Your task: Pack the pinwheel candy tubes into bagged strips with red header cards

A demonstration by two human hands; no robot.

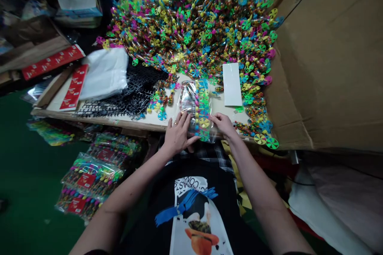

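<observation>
A clear plastic bag filled with a row of colourful pinwheel toys lies on the board's near edge. My left hand lies on the bag's left side, fingers stretched flat over it. My right hand presses the bag's right lower corner with its fingers curled on the plastic. Behind the bag rises a big heap of loose pinwheel toys in green, yellow, pink and blue. A white card lies flat just right of the bag.
A black plastic mesh and a white bag stack lie at left on the wooden board. Red header cards lie further left. Packed toy bags lie on the green floor. A large cardboard wall stands at right.
</observation>
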